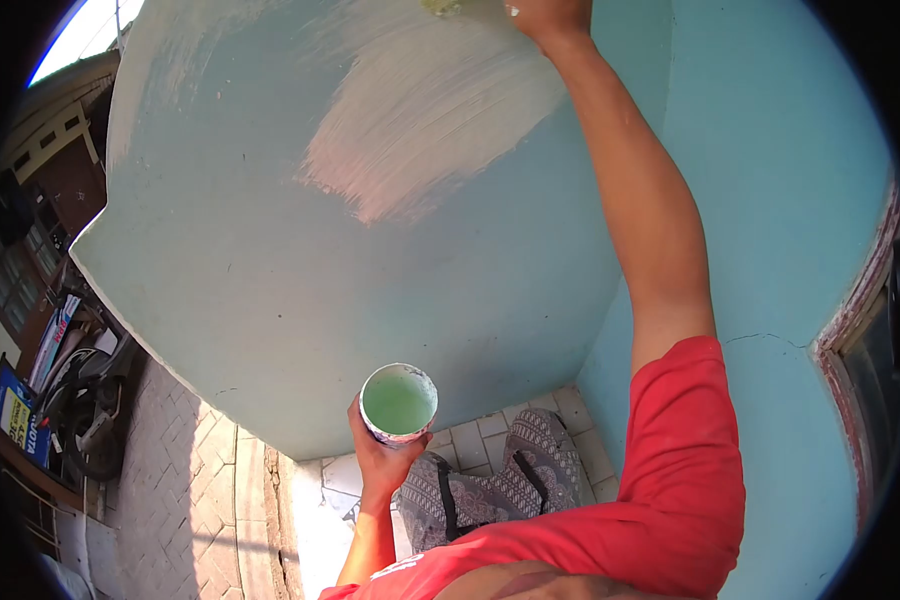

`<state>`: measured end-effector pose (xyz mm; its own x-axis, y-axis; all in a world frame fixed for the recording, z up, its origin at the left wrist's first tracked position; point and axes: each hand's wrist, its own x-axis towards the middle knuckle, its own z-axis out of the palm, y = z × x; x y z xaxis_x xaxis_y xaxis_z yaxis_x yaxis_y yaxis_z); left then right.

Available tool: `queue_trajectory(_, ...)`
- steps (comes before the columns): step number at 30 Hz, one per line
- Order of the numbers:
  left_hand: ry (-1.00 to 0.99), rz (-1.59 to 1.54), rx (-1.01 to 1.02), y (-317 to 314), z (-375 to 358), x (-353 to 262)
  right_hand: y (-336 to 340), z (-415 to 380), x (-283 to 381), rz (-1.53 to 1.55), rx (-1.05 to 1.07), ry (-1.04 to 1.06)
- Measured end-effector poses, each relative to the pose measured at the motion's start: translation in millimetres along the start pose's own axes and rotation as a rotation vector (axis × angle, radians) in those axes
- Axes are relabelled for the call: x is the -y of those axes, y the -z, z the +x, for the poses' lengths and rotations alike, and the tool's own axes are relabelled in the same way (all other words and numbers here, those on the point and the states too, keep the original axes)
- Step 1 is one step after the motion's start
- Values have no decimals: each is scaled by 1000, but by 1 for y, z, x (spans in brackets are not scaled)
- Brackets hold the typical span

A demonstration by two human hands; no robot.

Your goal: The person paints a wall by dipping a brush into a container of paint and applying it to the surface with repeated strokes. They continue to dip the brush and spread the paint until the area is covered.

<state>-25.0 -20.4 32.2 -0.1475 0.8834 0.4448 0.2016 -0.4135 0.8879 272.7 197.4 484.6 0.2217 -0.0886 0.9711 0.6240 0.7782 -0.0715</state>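
Note:
My left hand (382, 458) is wrapped round a round paint can (398, 438), held upright low in front of the wall. Pale green paint (398, 402) shows inside it, and its rim is smeared with white. At the top edge of the view, my right hand (552, 18) is closed on a paintbrush, partly cut off by the frame. The yellowish bristles (442, 6) lie against the wall (270, 270). Below the brush, broad whitish strokes (420, 120) cover part of the blue-green surface.
A second blue-green wall (770, 180) meets this one at a corner on the right, beside a worn window frame (840, 345). White tiles (470, 445) lie underfoot. On the left, a motorbike (95, 420) stands by a brick-paved lane (160, 480).

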Motion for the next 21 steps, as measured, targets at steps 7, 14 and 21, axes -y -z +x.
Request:
queue_trajectory(7, 32, 16, -67, 19, -15, 5, 72, 49, -16, -584, -228, -105)
queue_trajectory(14, 31, -6, -51, 14, -10, 4, -96, -55, 114, -213, 141, 402)
queue_trajectory(21, -18, 32, -32, 9, -4, -5, -93, -41, 137, 25, 270, 145)
